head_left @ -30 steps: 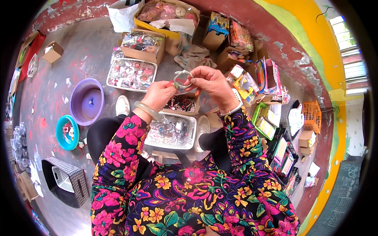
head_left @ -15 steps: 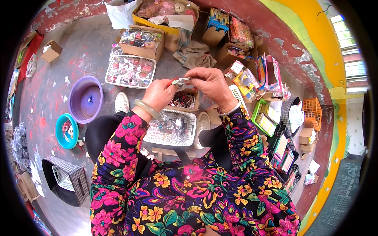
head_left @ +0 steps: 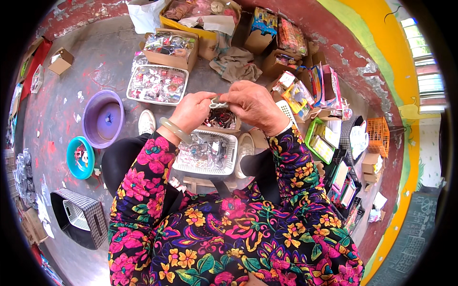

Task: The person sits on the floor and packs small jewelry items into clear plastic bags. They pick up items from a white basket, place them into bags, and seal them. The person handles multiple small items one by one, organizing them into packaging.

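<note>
While both hands were up near the middle of the frame, a thin pale cord point(head_left: 219, 104) sat between their fingertips. The left hand point(head_left: 191, 112) came from the left side, with thumb and finger pinched together on the cord's left end. The right hand point(head_left: 254, 104) came from the right, and its thumb and pointing finger were pressed together on the other end. So the cord made a small bridge from one hand to the other, with a little loop or knot in its middle, just below the tips. Some fingers were tucked behind, so I cannot tell how many of them touched it.

Right under the cord, lower down, was a brown box point(head_left: 220, 128) with dark and red bits inside. Below that, in the middle of the frame, a white basket point(head_left: 233, 159) held shiny little bags. Up and left of the hands was a white tray point(head_left: 151, 101) full of small packs. At the left of the frame stood a purple tub point(head_left: 93, 138) and a smaller blue-green tub point(head_left: 70, 161). A green tray point(head_left: 321, 156) was right of the right hand, and an orange crate point(head_left: 378, 138) was farther right.
</note>
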A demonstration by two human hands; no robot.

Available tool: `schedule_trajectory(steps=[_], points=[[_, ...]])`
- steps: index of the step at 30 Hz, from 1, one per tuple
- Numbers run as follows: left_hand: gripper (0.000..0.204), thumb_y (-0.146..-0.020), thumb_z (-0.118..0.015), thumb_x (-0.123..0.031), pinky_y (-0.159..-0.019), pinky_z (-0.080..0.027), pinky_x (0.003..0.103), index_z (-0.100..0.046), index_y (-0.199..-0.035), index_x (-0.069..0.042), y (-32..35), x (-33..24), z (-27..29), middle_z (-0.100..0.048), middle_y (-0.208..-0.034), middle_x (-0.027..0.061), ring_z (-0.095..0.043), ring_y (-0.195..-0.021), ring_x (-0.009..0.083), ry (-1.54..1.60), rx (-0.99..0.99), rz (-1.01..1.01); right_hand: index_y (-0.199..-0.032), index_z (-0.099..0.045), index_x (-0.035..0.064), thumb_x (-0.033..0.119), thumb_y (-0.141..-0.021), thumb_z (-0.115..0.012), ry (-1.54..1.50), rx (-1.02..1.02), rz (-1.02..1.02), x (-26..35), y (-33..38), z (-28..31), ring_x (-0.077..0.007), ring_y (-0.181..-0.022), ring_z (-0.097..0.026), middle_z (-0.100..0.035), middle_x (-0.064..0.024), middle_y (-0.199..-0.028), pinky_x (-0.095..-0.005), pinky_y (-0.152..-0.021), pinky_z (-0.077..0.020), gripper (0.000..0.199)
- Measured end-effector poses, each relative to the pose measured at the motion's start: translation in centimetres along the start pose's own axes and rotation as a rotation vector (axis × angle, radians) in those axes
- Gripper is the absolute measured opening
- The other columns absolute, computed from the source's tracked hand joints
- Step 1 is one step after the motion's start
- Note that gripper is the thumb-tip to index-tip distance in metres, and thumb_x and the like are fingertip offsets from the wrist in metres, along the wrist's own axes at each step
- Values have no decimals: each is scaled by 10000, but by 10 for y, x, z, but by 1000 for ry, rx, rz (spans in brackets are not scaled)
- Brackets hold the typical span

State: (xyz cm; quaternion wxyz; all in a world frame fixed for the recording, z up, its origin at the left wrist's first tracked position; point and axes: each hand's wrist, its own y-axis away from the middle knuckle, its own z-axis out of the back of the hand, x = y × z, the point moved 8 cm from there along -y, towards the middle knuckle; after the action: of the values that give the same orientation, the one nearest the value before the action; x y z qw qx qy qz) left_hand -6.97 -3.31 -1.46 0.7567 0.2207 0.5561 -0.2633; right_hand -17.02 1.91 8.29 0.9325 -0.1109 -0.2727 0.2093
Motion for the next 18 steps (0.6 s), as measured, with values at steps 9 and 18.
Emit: schedule_trajectory(steps=[9, 18], points=[[358, -809, -389, -181, -770, -453, 293, -608, -993, 35, 1, 1, -4, -642, -902, 183, -609, -842, 238, 86, 58, -38, -810, -663, 104, 120, -695, -544, 39, 115, -37, -1, 4, -6, -297, -707, -587, -604, -102, -712, -408, -619, -450, 167], [346, -810, -417, -202, -752, -462, 298, -614, -965, 37, 5, 3, -15, -627, -923, 168, -598, -846, 200, 120, 196, 154, -886, -653, 65, 127, -721, -559, -58, 109, -55, -10, 7, -18, -270, -677, -603, -624, -126, -746, -373, -614, -462, 200]])
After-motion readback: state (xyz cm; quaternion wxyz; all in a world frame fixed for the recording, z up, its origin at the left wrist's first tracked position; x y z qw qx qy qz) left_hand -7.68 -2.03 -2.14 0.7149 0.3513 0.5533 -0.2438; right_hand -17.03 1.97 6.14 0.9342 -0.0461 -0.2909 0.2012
